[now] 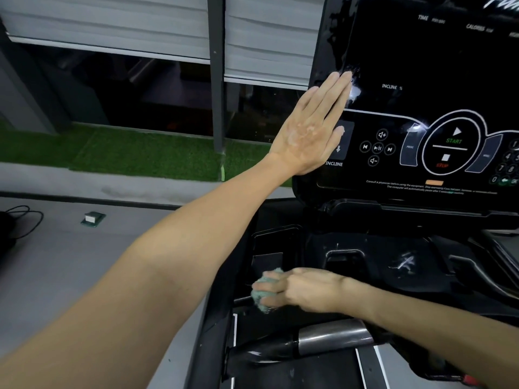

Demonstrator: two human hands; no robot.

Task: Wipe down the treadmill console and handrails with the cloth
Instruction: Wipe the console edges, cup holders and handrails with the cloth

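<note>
The console (pixel 421 66) fills the far right, and by the look of it the wiping is somewhere in the middle. Its dark screen carries white smears near its left edge and streaks along the glossy left frame, so that face probably needs another pass. The tray (pixel 351 265) below the console is where the work is now; pale scuffs show on its right part, not yet cleaned off. The handrail (pixel 331 336), a silver and black bar nearest the viewer, has light marks on its black end and looks untouched, though I cannot be sure. The left grip (pixel 306 130) is released, with straight fingers laid flat against the console's left edge, the fingertips (pixel 346 77) at the smears, most likely as a brace. The right grip (pixel 303 290) is clenched round the cloth (pixel 259 287), a green wad bunched small and pressed low on the left side of the tray, beside a cup recess. Balled that tight, it covers little at each stroke. Around the machine, a grey blind (pixel 112 21) hangs over a dark window on the far left. A grass strip (pixel 112 147) runs beneath it, and the grey floor (pixel 70 262) lies nearer. On the floor, a black cable (pixel 25 220) loops at the left edge and a small green block (pixel 92 219) sits well apart from the treadmill. None of these stands in the way. The outstretched left arm does cover the console's left edge and the incline keys.
</note>
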